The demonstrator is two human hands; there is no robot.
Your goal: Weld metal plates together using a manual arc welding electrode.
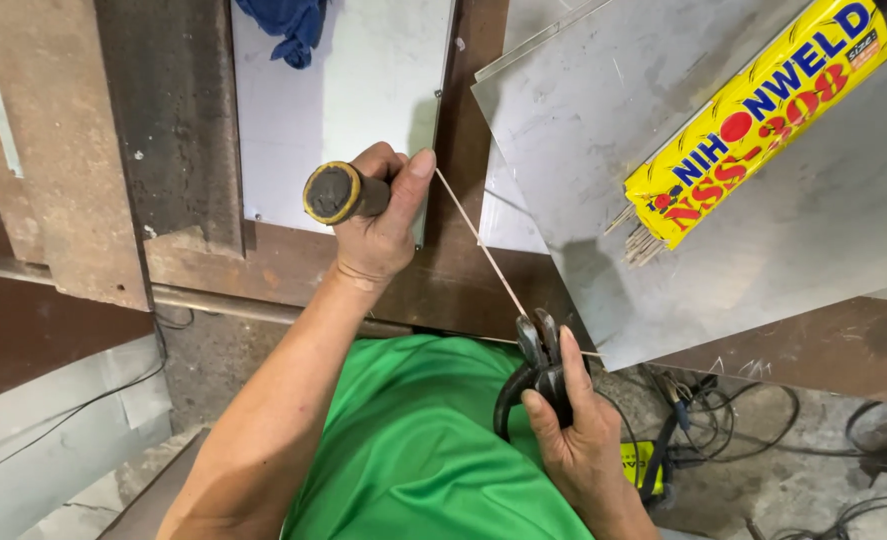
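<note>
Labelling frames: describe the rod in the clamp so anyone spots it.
Start at the green shirt. Just above its right edge, the right hand grips a dark electrode holder. The welding rod is the single thin pale stick running diagonally from it to the left hand, unlike the bundled rods in the yellow packet.

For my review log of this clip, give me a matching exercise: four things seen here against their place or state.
Things:
1. Welding rod
2. Electrode holder
3. Yellow rod packet
4. Blue cloth

Place or state:
A. Lying on the tilted metal sheet, rods poking from its end
B. At the top edge, on a pale panel
C. Gripped in the right hand
D. Pinched by the left hand, running down to the clamp

Pairs: 1-D, 2-C, 3-A, 4-B
</note>
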